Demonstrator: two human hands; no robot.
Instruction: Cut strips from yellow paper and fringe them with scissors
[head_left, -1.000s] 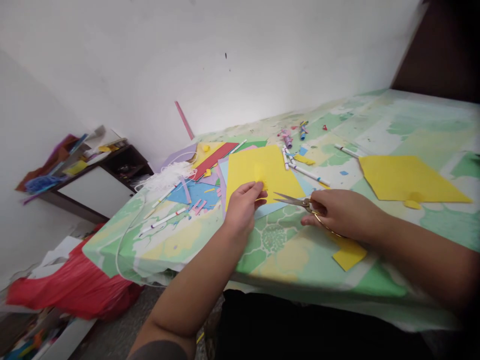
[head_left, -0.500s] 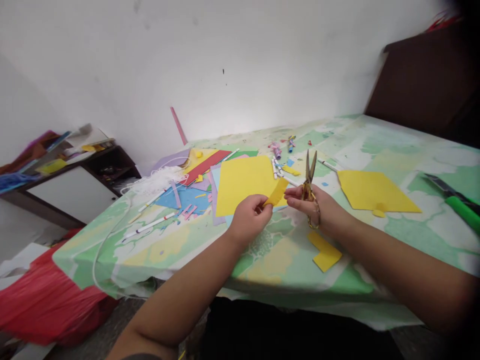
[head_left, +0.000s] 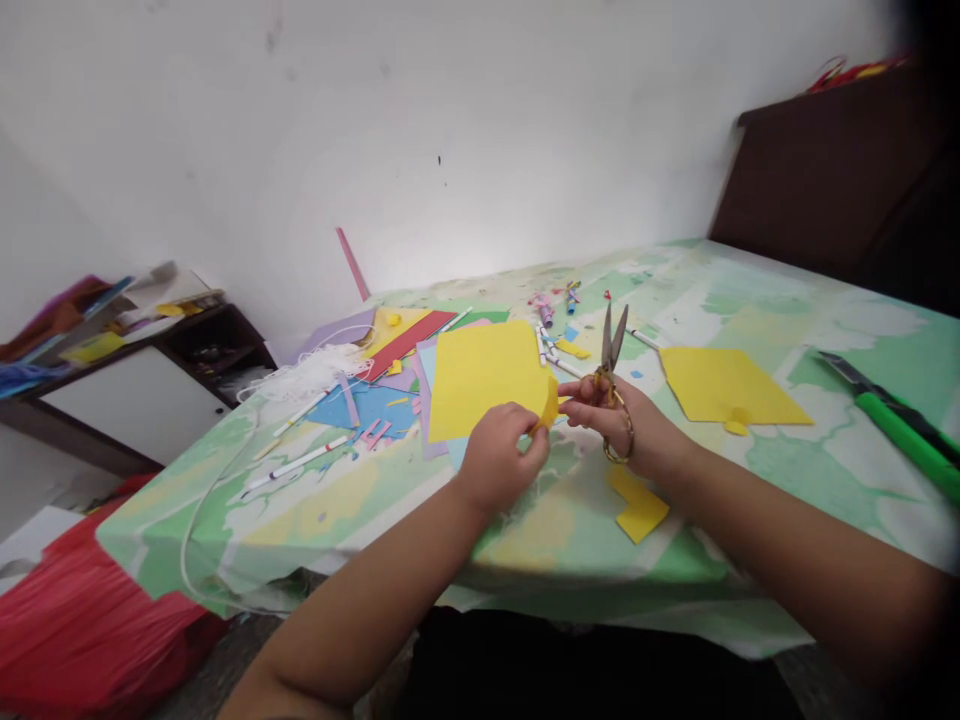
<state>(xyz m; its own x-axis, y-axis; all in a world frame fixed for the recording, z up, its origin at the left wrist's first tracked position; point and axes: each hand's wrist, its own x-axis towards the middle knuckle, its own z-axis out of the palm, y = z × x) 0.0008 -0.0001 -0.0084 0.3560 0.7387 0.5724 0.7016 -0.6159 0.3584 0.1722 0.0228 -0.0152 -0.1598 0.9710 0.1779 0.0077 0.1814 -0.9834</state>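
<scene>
By my judgement the cutting is part done; my left hand [head_left: 501,455] pinches a small yellow piece [head_left: 552,405] narrowly between thumb and fingers, above the middle of the table [head_left: 420,530] toward its front edge, and it looks already cut free and slightly curved; whether its outline is finished I cannot tell; the broad yellow sheet [head_left: 484,370] behind that hand shows straight visible edges, its near right corner hidden; my right hand [head_left: 626,420] carries the scissors [head_left: 611,345] by the handles, blades a little parted and tipped up toward the back edge, so I judge no cut is under way; its fingertips reach right beside the small piece, touching or not I cannot tell; below that wrist, near the front edge, lies an angled yellow offcut [head_left: 645,512].

Around me, from the left: a red bag [head_left: 97,610] sits beyond the table's left edge; white string [head_left: 319,370] lies tangled toward the back left corner; then come a blue sheet [head_left: 367,410], pink strips [head_left: 375,435] and a red strip [head_left: 411,345]; farther right lies another yellow sheet [head_left: 727,385]; a green-handled cutter [head_left: 892,425] rests toward the right edge; nothing stands between my two hands, though the offcut lies close under my right forearm.
</scene>
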